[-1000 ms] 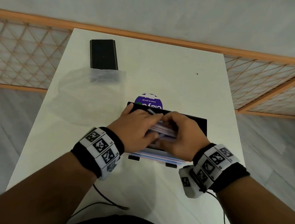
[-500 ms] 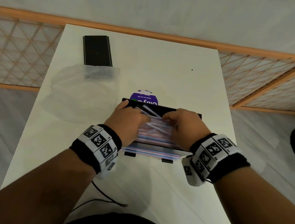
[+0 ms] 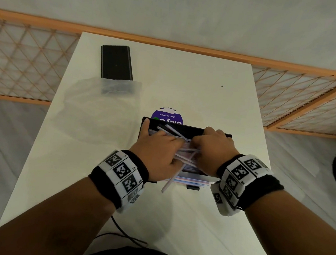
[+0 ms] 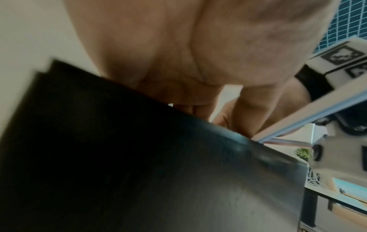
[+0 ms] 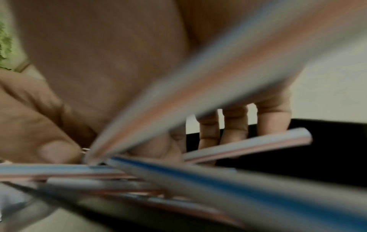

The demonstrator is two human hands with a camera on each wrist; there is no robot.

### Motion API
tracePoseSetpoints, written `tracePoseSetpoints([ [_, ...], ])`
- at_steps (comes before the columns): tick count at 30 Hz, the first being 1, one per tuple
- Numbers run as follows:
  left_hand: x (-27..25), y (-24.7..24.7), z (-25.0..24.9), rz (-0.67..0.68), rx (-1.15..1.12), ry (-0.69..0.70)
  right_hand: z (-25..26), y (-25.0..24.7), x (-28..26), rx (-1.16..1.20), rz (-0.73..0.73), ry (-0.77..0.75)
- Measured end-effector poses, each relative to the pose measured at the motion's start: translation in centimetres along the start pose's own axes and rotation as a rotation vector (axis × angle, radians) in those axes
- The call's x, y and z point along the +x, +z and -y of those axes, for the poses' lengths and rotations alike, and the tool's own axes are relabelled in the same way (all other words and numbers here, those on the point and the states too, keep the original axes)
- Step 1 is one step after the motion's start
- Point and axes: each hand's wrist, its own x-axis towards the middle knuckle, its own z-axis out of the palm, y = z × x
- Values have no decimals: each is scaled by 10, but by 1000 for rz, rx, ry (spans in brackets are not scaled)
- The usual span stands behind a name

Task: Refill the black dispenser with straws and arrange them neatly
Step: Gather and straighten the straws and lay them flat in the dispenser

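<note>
The black dispenser point(image 3: 194, 129) stands open-topped mid-table, with striped straws point(image 3: 187, 153) piled crosswise in it. My left hand point(image 3: 156, 151) lies over its left half, fingers spread on the straws and the index tip at the back left corner. My right hand point(image 3: 210, 151) covers the right half. In the right wrist view its thumb and fingers point(image 5: 234, 125) pinch splayed straws point(image 5: 248, 144) above the dispenser wall point(image 5: 327, 149). One straw point(image 3: 168, 185) pokes out over the front edge. The left wrist view shows my palm above the dispenser's side point(image 4: 139, 157).
A flat black panel point(image 3: 115, 62) lies at the back left of the white table point(image 3: 189, 77), with a clear plastic bag point(image 3: 93, 110) in front of it. A purple round label point(image 3: 167, 115) sits behind the dispenser. A wooden lattice fence point(image 3: 24, 58) borders the table. A cable point(image 3: 123, 235) trails off the front edge.
The straws between my hands have fanned out more, and one now slants out past the dispenser's front. My left index finger has reached the back left corner.
</note>
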Motion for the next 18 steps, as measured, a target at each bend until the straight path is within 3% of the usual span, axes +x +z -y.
tracePoseSetpoints([
  [6,9,5,3,41,42,-48,-9,-2,1,45,-21,-37],
  [13,11,-1,6,19,-183,-56,-15,-13,2,102,-24,-5],
  [18,12,-2,0,86,-50,-73,-17,-14,3,180,-8,18],
])
